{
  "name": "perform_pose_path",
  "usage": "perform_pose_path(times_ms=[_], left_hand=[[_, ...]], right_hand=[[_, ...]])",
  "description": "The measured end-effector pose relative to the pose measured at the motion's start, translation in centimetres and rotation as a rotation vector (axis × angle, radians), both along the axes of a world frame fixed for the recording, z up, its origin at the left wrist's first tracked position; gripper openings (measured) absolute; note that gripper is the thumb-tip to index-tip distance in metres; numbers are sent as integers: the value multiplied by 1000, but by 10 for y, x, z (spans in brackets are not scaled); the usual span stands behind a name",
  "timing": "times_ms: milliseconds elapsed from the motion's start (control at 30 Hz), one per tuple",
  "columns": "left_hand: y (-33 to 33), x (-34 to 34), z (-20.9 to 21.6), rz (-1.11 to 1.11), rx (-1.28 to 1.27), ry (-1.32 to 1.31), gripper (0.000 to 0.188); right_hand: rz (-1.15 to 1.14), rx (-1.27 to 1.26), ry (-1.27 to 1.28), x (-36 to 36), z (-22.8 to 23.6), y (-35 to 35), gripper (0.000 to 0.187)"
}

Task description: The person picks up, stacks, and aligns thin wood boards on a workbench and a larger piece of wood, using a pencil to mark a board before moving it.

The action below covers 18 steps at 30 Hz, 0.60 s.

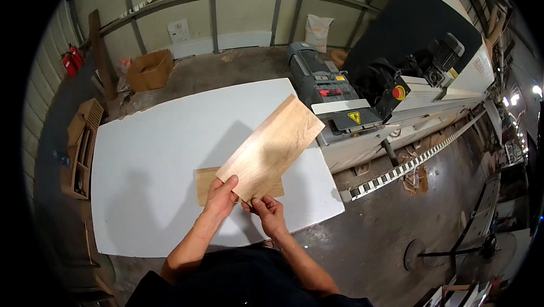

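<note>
A light wood-grain board is held up at a slant over the white tabletop. My left hand grips its lower left corner, thumb on the upper face. At the near end, my right hand pinches the lower edge between thumb and fingers. Beneath lies a second wood-grain board flat on the tabletop, partly covered by the held board and my hands. The fingers under the held board are hidden.
Right of the table stands a large machine with a grey motor and a red stop button. A striped rail runs along its side. A cardboard box sits beyond the table, a wooden rack at left, a black fan at lower right.
</note>
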<state>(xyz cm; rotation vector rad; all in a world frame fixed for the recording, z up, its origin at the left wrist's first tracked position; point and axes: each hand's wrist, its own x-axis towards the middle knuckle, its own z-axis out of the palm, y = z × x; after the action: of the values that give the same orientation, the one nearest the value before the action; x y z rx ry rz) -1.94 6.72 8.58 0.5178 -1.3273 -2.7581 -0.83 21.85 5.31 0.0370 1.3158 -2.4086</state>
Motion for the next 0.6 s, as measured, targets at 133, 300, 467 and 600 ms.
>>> perform_pose_path(times_ms=[133, 300, 467, 600], left_hand=[[-30, 19, 11, -56, 2, 76, 32], [-45, 36, 17, -83, -58, 82, 33], [-67, 44, 8, -102, -42, 130, 36], [-79, 49, 17, -144, -104, 202, 38]], right_hand=[[-35, 265, 146, -21, 18, 12, 20], [-171, 162, 234, -59, 78, 50, 17], [-65, 151, 226, -42, 89, 44, 18], [-221, 94, 284, -58, 68, 65, 21]])
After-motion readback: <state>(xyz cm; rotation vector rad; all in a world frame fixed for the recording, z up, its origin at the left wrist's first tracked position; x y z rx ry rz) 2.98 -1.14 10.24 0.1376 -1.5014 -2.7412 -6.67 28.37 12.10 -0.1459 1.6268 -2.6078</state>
